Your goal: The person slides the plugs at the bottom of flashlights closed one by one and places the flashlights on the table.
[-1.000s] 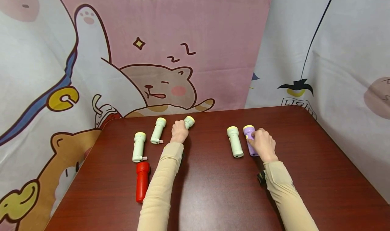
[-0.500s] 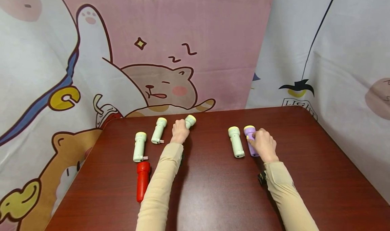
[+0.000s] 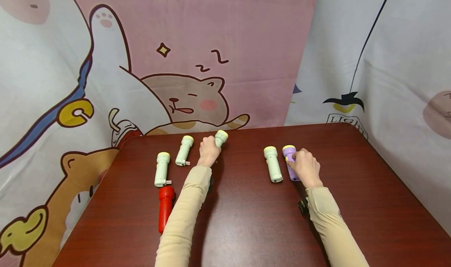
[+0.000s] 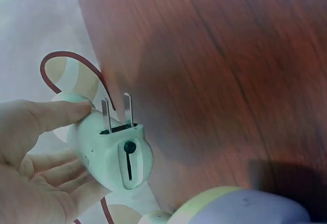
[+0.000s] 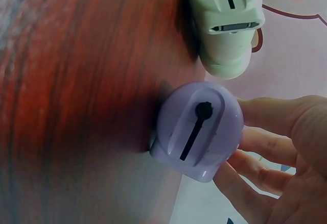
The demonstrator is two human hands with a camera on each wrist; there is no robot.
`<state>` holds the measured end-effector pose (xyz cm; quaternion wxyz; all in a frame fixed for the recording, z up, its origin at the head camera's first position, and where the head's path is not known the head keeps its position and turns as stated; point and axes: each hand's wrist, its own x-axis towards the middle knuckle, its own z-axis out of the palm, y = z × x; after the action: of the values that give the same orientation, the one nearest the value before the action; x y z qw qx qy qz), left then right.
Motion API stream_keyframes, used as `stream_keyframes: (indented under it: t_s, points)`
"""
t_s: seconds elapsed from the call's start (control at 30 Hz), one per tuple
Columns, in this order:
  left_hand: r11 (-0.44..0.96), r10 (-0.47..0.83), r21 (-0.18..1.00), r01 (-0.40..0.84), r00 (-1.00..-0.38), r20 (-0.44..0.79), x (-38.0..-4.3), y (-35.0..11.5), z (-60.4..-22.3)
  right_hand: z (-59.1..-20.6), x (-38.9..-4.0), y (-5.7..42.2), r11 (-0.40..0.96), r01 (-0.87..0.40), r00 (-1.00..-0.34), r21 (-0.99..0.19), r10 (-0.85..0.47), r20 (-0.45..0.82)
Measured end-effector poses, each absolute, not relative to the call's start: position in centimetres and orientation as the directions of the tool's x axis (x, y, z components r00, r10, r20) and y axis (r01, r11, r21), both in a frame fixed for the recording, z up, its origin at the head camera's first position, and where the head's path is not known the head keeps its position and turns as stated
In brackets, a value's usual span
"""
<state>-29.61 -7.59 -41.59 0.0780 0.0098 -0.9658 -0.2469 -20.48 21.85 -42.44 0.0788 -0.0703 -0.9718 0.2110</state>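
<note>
My left hand [image 3: 209, 151] grips a pale green flashlight [image 3: 221, 137] at the back of the table, its yellow-rimmed head pointing away. In the left wrist view, the thumb lies along one side of it, and two metal plug prongs [image 4: 128, 110] stick out from its tail end. My right hand [image 3: 305, 167] holds a purple flashlight [image 3: 289, 152] on the right half of the table, thumb on one side and fingers on the other. No prongs stand out from the purple one's tail in the right wrist view. Another green flashlight [image 3: 273, 164] lies just left of it.
Two green flashlights [image 3: 162, 170] [image 3: 184, 151] with prongs out lie on the left of the brown table [image 3: 246, 220]. A red flashlight [image 3: 165, 210] lies nearer, beside the left sleeve. The left wrist view shows another purple flashlight [image 4: 250, 208]. Printed cloth [image 3: 260, 55] hangs behind.
My left hand has moved the green flashlight slightly forward and up in the head view. The right hand stays on the purple flashlight. The head view has shifted a little.
</note>
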Motion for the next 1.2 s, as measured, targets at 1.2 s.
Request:
stream_keyframes:
  t_s: [1.2]
  points:
    - [0.815, -0.072, 0.575, 0.079, -0.969, 0.236, -27.1, -6.9, -40.0, -42.7, -20.5, 22.0, 0.9, 0.104, -0.977, -0.423, 0.173, 0.128]
